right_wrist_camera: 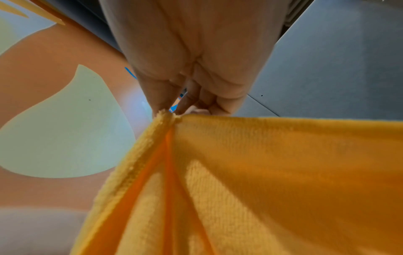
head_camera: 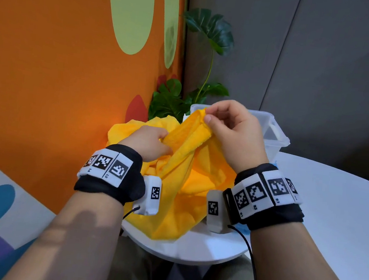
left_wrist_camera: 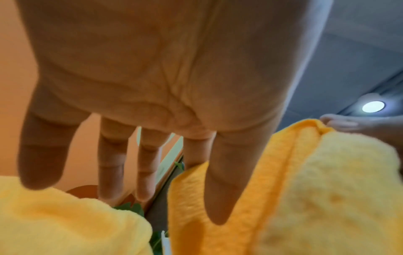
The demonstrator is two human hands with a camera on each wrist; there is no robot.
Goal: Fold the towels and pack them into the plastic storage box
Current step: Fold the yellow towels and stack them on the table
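Note:
A yellow towel (head_camera: 180,186) lies bunched on the white round table (head_camera: 332,216), partly lifted. My right hand (head_camera: 207,117) pinches its corner between thumb and fingertips and holds it up in front of the clear plastic storage box (head_camera: 274,137); the right wrist view shows that pinch (right_wrist_camera: 172,112) with the towel (right_wrist_camera: 261,172) hanging below. My left hand (head_camera: 164,138) is lower and to the left, on the same edge. In the left wrist view the towel (left_wrist_camera: 327,189) edge runs between thumb and forefinger (left_wrist_camera: 202,172), while the other fingers are straight and spread.
The storage box stands at the table's far side, and what it contains is hidden behind my hand. A leafy plant (head_camera: 169,100) stands behind the towel by the orange wall. Bits of blue cloth (head_camera: 240,228) show under my right wrist.

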